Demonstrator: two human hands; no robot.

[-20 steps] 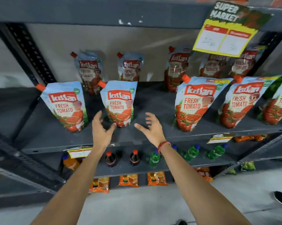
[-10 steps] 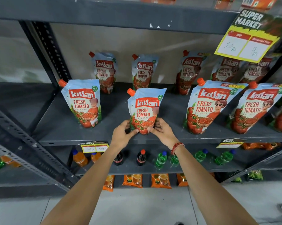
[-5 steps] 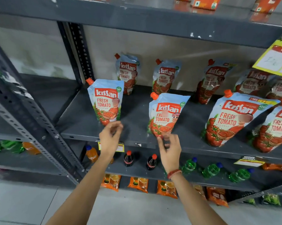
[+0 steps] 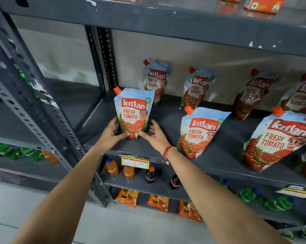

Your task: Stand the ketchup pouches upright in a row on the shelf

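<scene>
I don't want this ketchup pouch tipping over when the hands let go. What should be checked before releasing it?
1. Leftmost front ketchup pouch upright, orange cap up: ok.
2. Its base flat on the grey shelf: cannot tell, thumbs cover the bottom edge.
3. Left hand and right hand bracing both lower sides: ok, thumbs touch the pouch, fingers spread.
4. Clear of the back-row pouch behind it: ok, a gap of shelf shows.
5. In line with the next front pouch: not ok, that one sits nearer the edge.
6. Neighbouring front pouches upright: not ok, the next one and the third front pouch lean right.
</scene>
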